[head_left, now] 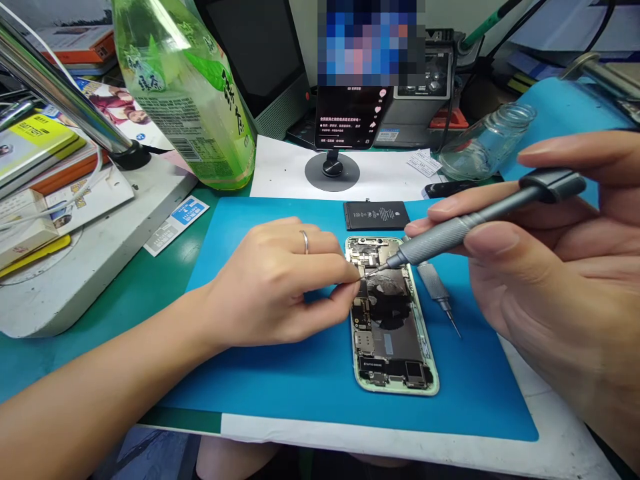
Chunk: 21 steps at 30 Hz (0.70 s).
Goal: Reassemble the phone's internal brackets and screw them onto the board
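An opened smartphone (400, 347) with a pale green frame lies on a blue mat (280, 380), its inner boards showing. My right hand (545, 260) grips a grey precision screwdriver (450, 230), slanted down to the left over the phone's upper part. Close to the driver's tip, my left hand (285, 283), with a ring on one finger, pinches thumb and forefinger together above the phone's left edge. Whatever sits between those fingertips is too small to make out. A second grey screwdriver (435, 287) lies right of the phone. Above the phone rests a black battery (377, 216).
A green drink bottle (195, 100) stands at the back left beside a white lamp base (100, 247) bearing books. Behind the mat, another phone (347, 117) stands on a round stand (333, 172). A glass jar (487, 143) tilts at the back right.
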Each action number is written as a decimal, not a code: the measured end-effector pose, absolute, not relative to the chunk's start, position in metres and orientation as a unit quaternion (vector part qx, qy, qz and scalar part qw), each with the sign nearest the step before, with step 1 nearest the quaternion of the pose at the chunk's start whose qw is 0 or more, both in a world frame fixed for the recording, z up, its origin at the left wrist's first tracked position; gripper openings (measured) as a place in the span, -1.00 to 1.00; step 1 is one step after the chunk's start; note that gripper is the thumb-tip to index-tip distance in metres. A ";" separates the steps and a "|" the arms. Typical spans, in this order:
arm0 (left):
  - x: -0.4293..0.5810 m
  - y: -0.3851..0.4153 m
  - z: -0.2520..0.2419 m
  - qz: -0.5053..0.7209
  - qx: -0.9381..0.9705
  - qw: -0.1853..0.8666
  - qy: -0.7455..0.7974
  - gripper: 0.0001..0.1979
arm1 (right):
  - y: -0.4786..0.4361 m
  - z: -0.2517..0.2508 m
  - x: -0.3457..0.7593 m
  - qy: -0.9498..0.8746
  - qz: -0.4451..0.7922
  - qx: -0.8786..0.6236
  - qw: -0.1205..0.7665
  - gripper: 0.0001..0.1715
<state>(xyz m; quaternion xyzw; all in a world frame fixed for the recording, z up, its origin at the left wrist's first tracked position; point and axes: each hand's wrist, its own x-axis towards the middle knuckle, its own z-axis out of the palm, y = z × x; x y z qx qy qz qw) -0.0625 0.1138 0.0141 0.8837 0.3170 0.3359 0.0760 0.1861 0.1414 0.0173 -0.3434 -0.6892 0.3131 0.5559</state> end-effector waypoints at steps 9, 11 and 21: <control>-0.063 0.115 0.015 0.330 0.886 0.072 0.318 -0.82 | 0.147 0.017 0.186 -0.692 0.311 -0.334 0.559 -0.51; -0.063 0.115 0.014 0.329 0.886 0.071 0.318 -0.82 | 0.145 0.017 0.186 -0.689 0.305 -0.341 0.561 -0.48; -0.064 0.115 0.014 0.330 0.883 0.088 0.321 -0.84 | 0.146 0.017 0.189 -0.695 0.305 -0.335 0.558 -0.48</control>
